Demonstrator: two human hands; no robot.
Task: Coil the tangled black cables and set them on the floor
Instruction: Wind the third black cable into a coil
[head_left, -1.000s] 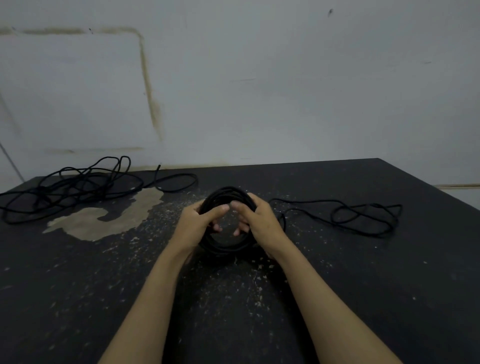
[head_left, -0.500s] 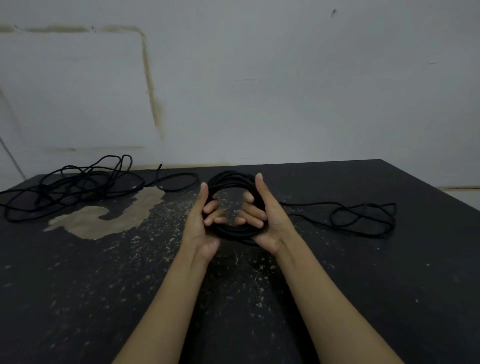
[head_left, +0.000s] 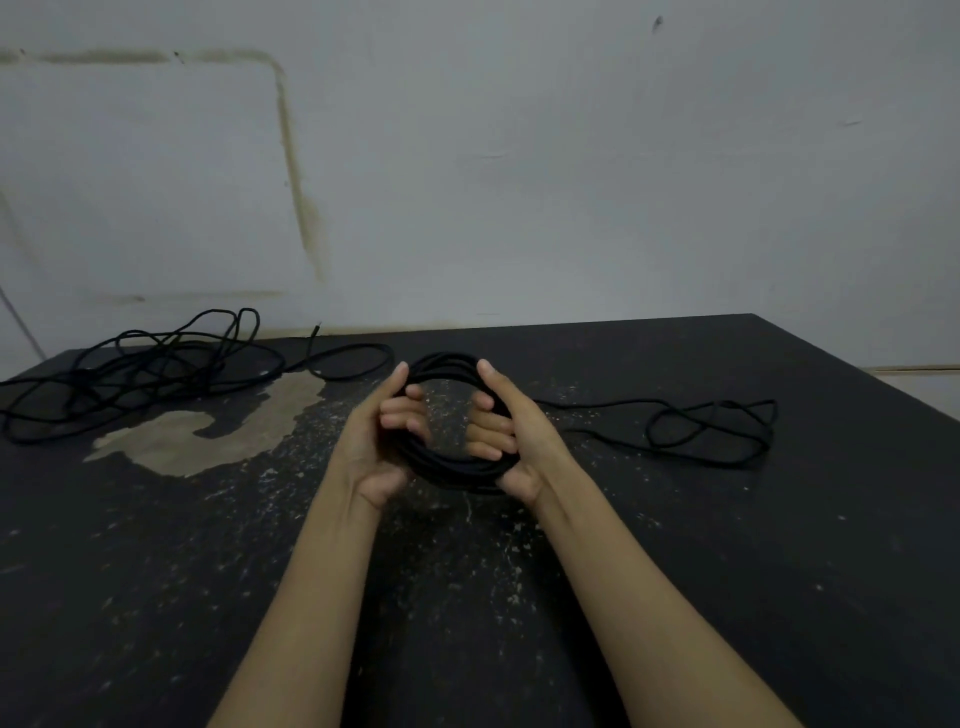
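Observation:
A round coil of black cable (head_left: 445, 467) stands upright between my two hands above the dark floor (head_left: 675, 571). My left hand (head_left: 382, 441) grips its left side, fingers curled through the ring. On the coil's right side my right hand (head_left: 511, 436) grips it the same way. The cable's uncoiled tail (head_left: 711, 431) runs right from the coil and lies in loose loops on the floor. A second, tangled black cable (head_left: 150, 379) lies at the far left.
A grey wall (head_left: 519, 182) rises right behind the dark surface. A pale worn patch (head_left: 208, 441) and white specks mark the floor left of my hands. The surface's right edge (head_left: 883, 384) slants away at the right.
Both hands have lifted the coil off the floor and tilted it upright, turning palms inward. The loose tail on the right has shifted slightly.

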